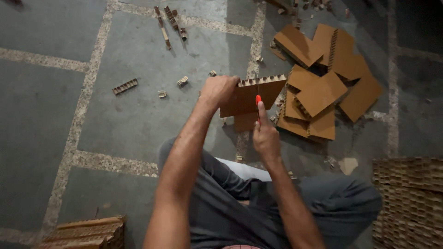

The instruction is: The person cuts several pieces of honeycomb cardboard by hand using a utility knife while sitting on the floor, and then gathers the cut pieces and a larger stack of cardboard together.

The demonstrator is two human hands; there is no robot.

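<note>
— What is the left hand (220, 90) doing?

— It is curled tight over the upper left corner of a brown cardboard piece (251, 97), held up above the grey floor (41, 106) in front of the knees.

— Which way does that piece lie?

— Its long axis runs left to right, tilted a little so the right end sits higher. The cut edge, with the honeycomb cells showing, faces up and away from the person.

— And the right hand (266, 133)?

— It is closed around a cutter with a red tip (258, 99), index finger stretched along it. The cutter points up and away, its tip on the face of the piece near the middle, crossing the long axis almost squarely.

— What lies around?

— A heap of cut cardboard pieces (323, 83) just to the right on the floor, small scraps (125, 86) scattered to the left and ahead, a stacked honeycomb block (408, 198) by the right knee, and another stack (87, 233) at lower left.
</note>
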